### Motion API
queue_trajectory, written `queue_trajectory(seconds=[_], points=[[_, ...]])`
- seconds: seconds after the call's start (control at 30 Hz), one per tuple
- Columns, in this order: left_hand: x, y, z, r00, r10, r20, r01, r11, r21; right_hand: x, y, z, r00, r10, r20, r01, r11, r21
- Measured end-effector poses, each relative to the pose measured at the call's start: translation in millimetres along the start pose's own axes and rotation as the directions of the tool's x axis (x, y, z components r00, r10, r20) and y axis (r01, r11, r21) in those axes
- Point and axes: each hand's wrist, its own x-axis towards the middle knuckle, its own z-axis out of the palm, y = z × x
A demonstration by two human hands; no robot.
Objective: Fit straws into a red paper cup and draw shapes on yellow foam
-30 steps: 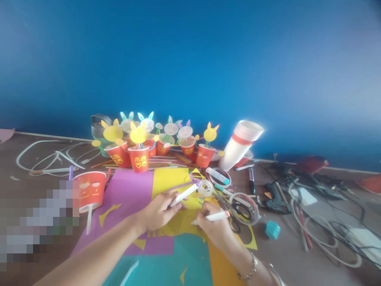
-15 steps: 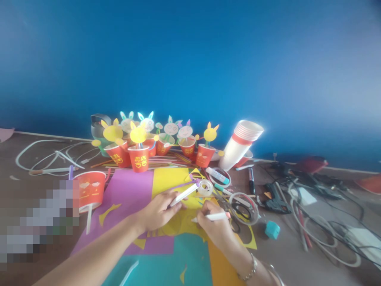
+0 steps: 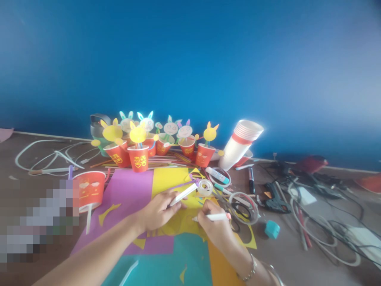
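Note:
My left hand (image 3: 160,212) rests on a sheet of yellow paper (image 3: 171,182), its fingers closed round a white marker (image 3: 185,194) with a purple end that points away from me. My right hand (image 3: 214,227) is closed on a second white marker (image 3: 217,216) with a pink end. The tip of this one is at the yellow paper, between the two hands. Faint rounded outlines show on the paper beside my left fingers. Beneath lie a purple sheet (image 3: 131,190), a teal sheet (image 3: 178,266) and an orange sheet (image 3: 222,266).
Red paper cups (image 3: 139,159) with paper animal heads stand along the wall. A leaning cup stack (image 3: 239,145), tape roll (image 3: 204,187), scissors (image 3: 241,210), glue gun (image 3: 274,198) and teal block (image 3: 272,229) lie to the right, with tangled cables (image 3: 327,234). Another red cup (image 3: 91,188) is at left.
Almost nothing differs. My right hand and its marker have shifted very slightly over the yellow paper; my left hand stays in place.

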Motion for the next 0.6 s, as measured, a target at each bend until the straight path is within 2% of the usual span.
queue_trajectory(seconds=[0.3,0.6], points=[[0.5,-1.3,1.2,1.0,0.006,0.001,-0.006,1.0,-0.029,-0.3,-1.2,-0.4,0.999,-0.033,-0.01,0.033,0.999,-0.004],[0.0,2.7,-0.5,1.0,0.001,-0.005,-0.001,1.0,-0.016,-0.4,-2.4,-0.9,1.0,0.006,0.02,-0.006,1.0,0.009]])
